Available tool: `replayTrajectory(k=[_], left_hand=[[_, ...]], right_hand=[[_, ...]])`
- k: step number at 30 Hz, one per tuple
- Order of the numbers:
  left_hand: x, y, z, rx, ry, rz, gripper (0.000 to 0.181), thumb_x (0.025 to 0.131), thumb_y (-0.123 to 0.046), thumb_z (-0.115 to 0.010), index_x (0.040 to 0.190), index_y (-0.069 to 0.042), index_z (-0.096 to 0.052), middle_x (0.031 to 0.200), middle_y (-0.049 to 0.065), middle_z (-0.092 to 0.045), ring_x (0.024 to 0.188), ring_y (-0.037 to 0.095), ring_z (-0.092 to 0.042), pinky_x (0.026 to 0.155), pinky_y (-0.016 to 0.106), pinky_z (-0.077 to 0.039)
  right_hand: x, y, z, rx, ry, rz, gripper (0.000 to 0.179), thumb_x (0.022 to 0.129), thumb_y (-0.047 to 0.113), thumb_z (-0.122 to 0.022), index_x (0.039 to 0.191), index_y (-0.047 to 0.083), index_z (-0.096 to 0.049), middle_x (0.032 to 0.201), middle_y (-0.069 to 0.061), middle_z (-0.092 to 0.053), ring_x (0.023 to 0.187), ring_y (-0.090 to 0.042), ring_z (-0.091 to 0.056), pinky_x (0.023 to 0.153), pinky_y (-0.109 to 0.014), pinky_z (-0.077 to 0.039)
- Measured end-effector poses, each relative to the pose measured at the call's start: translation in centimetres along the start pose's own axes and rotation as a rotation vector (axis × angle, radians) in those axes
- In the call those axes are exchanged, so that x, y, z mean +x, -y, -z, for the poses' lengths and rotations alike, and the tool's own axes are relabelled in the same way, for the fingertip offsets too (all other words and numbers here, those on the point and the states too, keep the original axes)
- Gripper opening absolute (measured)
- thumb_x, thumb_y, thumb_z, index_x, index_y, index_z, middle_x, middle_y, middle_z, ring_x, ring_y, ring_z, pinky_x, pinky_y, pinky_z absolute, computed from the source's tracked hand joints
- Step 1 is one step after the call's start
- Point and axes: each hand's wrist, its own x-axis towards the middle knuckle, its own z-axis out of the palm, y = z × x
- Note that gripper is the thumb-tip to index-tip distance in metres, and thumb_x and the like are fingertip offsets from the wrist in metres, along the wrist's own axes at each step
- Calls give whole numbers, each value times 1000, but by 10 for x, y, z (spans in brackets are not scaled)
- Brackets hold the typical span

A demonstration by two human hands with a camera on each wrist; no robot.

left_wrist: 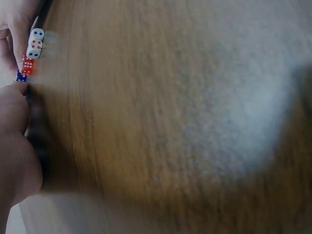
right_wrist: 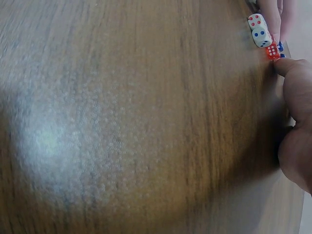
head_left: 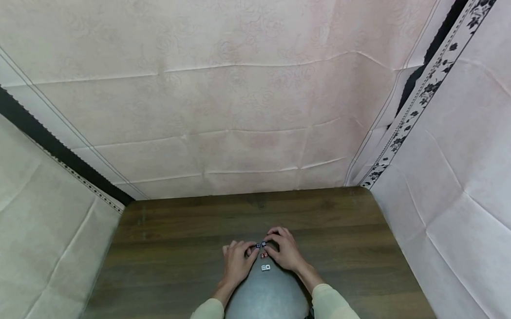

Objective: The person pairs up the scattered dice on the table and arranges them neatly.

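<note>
Two blue dice sit side by side between my hands. My left hand pinches the left blue die between thumb and forefinger. From the other side, my right hand has its thumb and forefinger around the right blue die. A pair of red dice lies just nearer to me, close to the thumbs. Nearer still is a pair of white dice, touching each other. In both wrist views, the fingers partly hide the blue dice; the white dice show red and blue pips.
The dice rest on a brown wood-grain table with rounded far corners. Pale patterned cloth hangs behind its far edge, and more cloth hangs at the sides. A bright glare patch lies on the tabletop close to me.
</note>
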Motion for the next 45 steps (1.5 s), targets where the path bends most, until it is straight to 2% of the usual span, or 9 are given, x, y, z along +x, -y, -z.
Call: replayTrajectory(k=[9, 17, 26, 31, 45], left_hand=[[1, 2, -6, 8, -30, -17, 15, 96, -25, -92, 110, -20, -89, 70, -13, -62, 71, 5, -43, 84, 37, -28], [-1, 2, -7, 12, -21, -18, 16, 97, -27, -91, 112, -21, -89, 70, -13, -62, 72, 7, -45, 83, 38, -27], [1, 2, -7, 12, 29, 26, 19, 98, -28, -91, 115, -21, -89, 71, -13, -62, 72, 5, -42, 85, 38, -28], [2, 3, -7, 7, 37, 29, 19, 98, -29, -91, 116, -22, -89, 71, -13, -63, 73, 5, -43, 85, 38, -28], [3, 5, -7, 5, 8, -1, 21, 96, -30, -93, 114, -20, -88, 71, -13, -64, 73, 5, -46, 85, 38, -29]], right_hand=[[-4, 0, -1, 0, -7, -10, 16, 104, 17, -83, 121, 17, -82, 140, -7, -69, 138, -33, -60, 119, -62, -46], [-5, 1, -3, 7, -7, -21, 16, 104, 17, -83, 120, 17, -83, 139, -7, -69, 136, -33, -60, 117, -61, -47], [-3, -2, -4, -3, -8, -12, 17, 104, 17, -83, 121, 17, -83, 139, -8, -69, 136, -33, -60, 118, -61, -46], [-2, -2, -4, -8, -10, -10, 17, 104, 18, -83, 121, 17, -82, 139, -8, -69, 136, -33, -60, 118, -60, -46], [0, -2, -1, -8, -10, 2, 21, 104, 19, -84, 125, 15, -82, 138, -8, -70, 136, -33, -61, 117, -61, -48]])
